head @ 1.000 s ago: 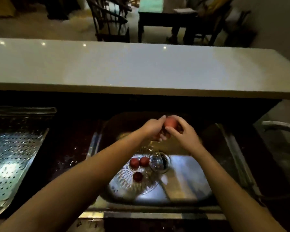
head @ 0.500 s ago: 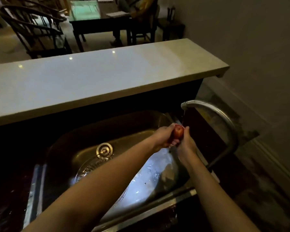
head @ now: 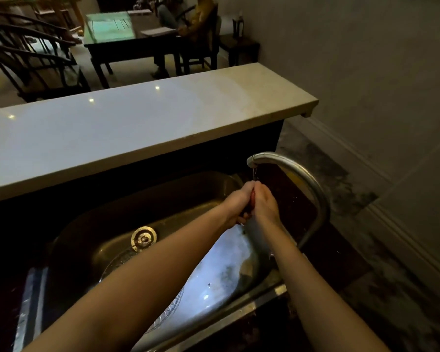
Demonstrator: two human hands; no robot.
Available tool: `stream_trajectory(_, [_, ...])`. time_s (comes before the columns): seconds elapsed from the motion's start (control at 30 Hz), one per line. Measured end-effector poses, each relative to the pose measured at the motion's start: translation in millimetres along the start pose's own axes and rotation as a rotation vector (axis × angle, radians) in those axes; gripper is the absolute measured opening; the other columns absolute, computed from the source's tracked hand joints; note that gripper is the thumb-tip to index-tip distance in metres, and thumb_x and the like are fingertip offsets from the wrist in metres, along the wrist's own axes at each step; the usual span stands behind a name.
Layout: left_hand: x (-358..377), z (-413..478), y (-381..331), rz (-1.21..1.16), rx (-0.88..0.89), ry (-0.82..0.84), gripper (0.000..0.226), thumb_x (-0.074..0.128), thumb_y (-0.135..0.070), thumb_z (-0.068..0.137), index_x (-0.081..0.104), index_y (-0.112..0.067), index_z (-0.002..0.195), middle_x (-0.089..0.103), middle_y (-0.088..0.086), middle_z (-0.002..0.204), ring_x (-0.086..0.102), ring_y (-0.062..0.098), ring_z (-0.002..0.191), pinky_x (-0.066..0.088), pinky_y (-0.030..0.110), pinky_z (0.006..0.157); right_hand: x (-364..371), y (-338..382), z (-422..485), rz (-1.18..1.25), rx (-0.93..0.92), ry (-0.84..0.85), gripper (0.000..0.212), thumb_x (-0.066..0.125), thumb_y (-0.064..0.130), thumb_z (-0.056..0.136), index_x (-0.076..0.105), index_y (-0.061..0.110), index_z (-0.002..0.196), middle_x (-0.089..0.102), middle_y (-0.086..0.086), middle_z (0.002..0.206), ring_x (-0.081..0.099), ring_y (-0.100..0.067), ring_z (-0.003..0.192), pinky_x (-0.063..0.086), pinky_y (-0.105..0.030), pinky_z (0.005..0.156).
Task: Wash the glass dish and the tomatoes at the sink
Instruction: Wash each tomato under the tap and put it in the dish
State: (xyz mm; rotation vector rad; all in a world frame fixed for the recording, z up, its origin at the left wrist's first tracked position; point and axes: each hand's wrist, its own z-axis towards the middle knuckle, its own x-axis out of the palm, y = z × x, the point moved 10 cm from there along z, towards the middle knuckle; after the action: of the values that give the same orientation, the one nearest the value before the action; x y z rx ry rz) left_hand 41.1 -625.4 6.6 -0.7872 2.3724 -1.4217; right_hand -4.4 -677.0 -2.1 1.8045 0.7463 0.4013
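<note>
tomato (head: 252, 198) pressed between both hands' fingers (head: 261, 191), under faucet (head: 290, 166)

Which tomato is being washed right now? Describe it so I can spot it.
Find the curved metal faucet at the sink's right end. Under its spout, both hands meet; the tomato is the red sliver squeezed between the left hand and right hand.

Single view, head-worn, wide-angle, looking forward and steeply down from above the near edge of the sink (head: 107, 240), close enough that both forearms fill the lower frame. Faces across the basin toward the raised pale bench (head: 137, 128), with the faucet (head: 302, 179) right of centre and the frame tilted, so the bench runs uphill to the right. Beyond the bench, far off, a dark table (head: 117, 36) and chairs; wall and floor at right.
</note>
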Motion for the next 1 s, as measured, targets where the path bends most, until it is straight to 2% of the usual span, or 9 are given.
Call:
stream_trajectory(0.17, [1,2,-28,-0.061,0.082,-0.147,0.049,0.03,-0.047,0.097,0.057,-0.01,0.116,0.064,0.016,0.106,0.059,0.026,0.102,0.047,0.038,0.094,-14,30,4,0.174,-0.021,-0.044,0.036,0.041,0.037,0.094,0.061,0.013,0.112,0.066,-0.014,0.107,0.062,-0.028,0.1,0.051,-0.043,0.085])
stream_trajectory(0.33, [-7,2,-38,-0.218,0.088,-0.184,0.037,0.029,-0.028,0.099,0.052,-0.015,0.075,0.052,0.006,0.07,0.052,0.017,0.067,0.042,0.027,0.06,-12,61,-10,-0.293,-0.276,-0.126,0.04,0.028,0.046,0.096,0.052,0.023,0.116,0.058,-0.012,0.113,0.058,-0.027,0.102,0.047,-0.039,0.086])
stream_trajectory(0.47, [-16,-12,-62,0.395,0.302,-0.425,0.047,0.028,-0.039,0.099,0.052,-0.015,0.066,0.053,0.005,0.065,0.052,0.02,0.063,0.044,0.036,0.066,-18,44,0,-0.012,-0.024,-0.015,0.047,0.032,0.044,0.094,0.059,0.015,0.119,0.063,-0.014,0.117,0.058,-0.028,0.108,0.047,-0.041,0.091])
stream_trajectory(0.57, [-12,-28,-84,0.735,0.509,-0.536,0.048,0.025,-0.041,0.1,0.056,-0.011,0.079,0.058,0.005,0.067,0.06,0.023,0.064,0.048,0.035,0.063,-19,45,6,-0.125,0.031,0.019,0.053,0.033,0.046,0.092,0.06,0.008,0.116,0.063,-0.019,0.116,0.059,-0.031,0.107,0.047,-0.044,0.094])
stream_trajectory(0.67, [-3,-41,-101,1.056,0.704,-0.593,0.042,0.027,-0.039,0.1,0.057,-0.012,0.093,0.064,0.005,0.077,0.064,0.021,0.068,0.049,0.034,0.06,-24,44,7,-0.217,0.101,0.019,0.055,0.029,0.046,0.094,0.064,0.005,0.106,0.068,-0.015,0.084,0.065,-0.025,0.072,0.054,-0.026,0.059])
stream_trajectory(0.73, [0,-45,-104,1.133,0.772,-0.578,0.04,0.027,-0.038,0.1,0.057,-0.012,0.099,0.066,0.006,0.083,0.063,0.02,0.07,0.05,0.034,0.062,-23,42,5,-0.226,0.116,0.035,0.056,0.027,0.045,0.095,0.062,0.004,0.11,0.067,-0.015,0.086,0.063,-0.023,0.071,0.048,-0.026,0.057])
stream_trajectory(0.83, [-6,-37,-94,0.794,0.607,-0.456,0.037,0.027,-0.033,0.101,0.055,-0.009,0.099,0.061,0.01,0.076,0.056,0.019,0.063,0.046,0.034,0.062,-26,56,1,-0.454,-0.031,-0.091,0.059,0.02,0.046,0.096,0.057,0.006,0.12,0.061,-0.02,0.118,0.056,-0.034,0.109,0.041,-0.041,0.091])
stream_trajectory(0.93, [-7,-13,-58,0.168,0.185,-0.157,0.04,0.022,-0.032,0.102,0.049,-0.011,0.081,0.047,0.003,0.058,0.04,0.012,0.045,0.035,0.024,0.045,-23,84,-14,-0.792,-0.365,-0.24,0.058,0.016,0.047,0.096,0.056,0.007,0.109,0.067,-0.016,0.102,0.061,-0.035,0.098,0.041,-0.041,0.08])
stream_trajectory(1.0, [-3,-11,-55,0.108,0.113,-0.071,0.043,0.02,-0.03,0.102,0.046,-0.011,0.074,0.043,-0.002,0.047,0.034,0.009,0.036,0.029,0.02,0.038,-20,89,-24,-0.832,-0.482,-0.236,0.053,0.016,0.049,0.096,0.052,0.011,0.103,0.068,-0.013,0.092,0.063,-0.033,0.09,0.04,-0.037,0.072])
